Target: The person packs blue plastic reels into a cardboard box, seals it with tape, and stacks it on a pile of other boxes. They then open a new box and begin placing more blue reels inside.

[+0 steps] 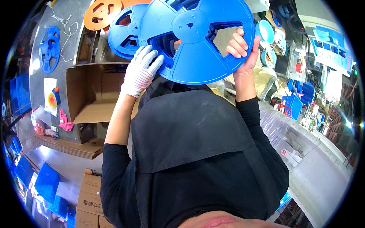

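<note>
Holding a large round blue plastic reel (195,38) up in front of the body, the person gripped it from both sides. The left hand (140,72), in a white knitted glove, lay flat against the reel's lower left rim with its fingers (146,57) spread and pressing the face, not hooked around anything. The bare right hand (243,51) clamped the right edge, its fingers (235,47) curled through one of the cut-out windows and pinching the flange.

Just behind the reel sat a second blue plastic reel (123,30) and an orange plastic reel (102,13), overlapping one another. An open brown cardboard box (89,93) stood below the gloved hand, on a grey metal tabletop (38,64).

Since only the right hand truly gripped, the reel seemed liable to pivot or slide off the smooth glove. A slip could have knocked it against the reels behind.
</note>
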{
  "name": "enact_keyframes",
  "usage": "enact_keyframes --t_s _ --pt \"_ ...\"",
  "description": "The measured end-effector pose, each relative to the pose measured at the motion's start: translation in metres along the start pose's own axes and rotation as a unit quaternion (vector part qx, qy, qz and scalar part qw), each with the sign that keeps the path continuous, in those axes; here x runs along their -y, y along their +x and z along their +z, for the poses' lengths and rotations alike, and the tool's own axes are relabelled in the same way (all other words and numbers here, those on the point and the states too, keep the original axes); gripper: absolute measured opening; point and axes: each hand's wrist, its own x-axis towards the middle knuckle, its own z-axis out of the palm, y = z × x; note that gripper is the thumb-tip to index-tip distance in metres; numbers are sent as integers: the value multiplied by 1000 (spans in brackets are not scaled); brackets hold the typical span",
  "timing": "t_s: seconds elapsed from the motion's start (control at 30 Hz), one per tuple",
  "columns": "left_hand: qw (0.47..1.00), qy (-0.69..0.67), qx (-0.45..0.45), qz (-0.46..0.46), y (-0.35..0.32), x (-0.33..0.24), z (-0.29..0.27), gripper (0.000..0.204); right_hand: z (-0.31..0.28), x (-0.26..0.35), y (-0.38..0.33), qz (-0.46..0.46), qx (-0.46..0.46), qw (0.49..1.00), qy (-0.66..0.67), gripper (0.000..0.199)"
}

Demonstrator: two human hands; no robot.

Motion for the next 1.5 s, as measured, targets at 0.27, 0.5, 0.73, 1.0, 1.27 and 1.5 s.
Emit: enact_keyframes --t_s 0.27,0.5,0.73,1.0,1.27,1.5 --pt "638 -701 -54 -313 -47 -27 0 30 21 -15 -7 -17 -253 886 -389 46" --pt "329 -863 -70 -376 -68 -35 -17 27 5 -6 -58 -44 -351 852 -387 43" --pt "330 -863 -83 -374 -73 -36 -9 26 6 -7 -80 -33 -313 899 -304 50" --pt "329 -862 -87 -377 -81 -32 -11 26 5 -13 -78 -35 -325 893 -310 44" --pt "357 -840 -78 -401 -80 -28 -27 30 -11 -12 -81 -21 -408 869 -279 36" --pt "357 -827 -107 -421 -88 -30 -26 32 -11 -14 -71 -7 -428 844 -322 38"
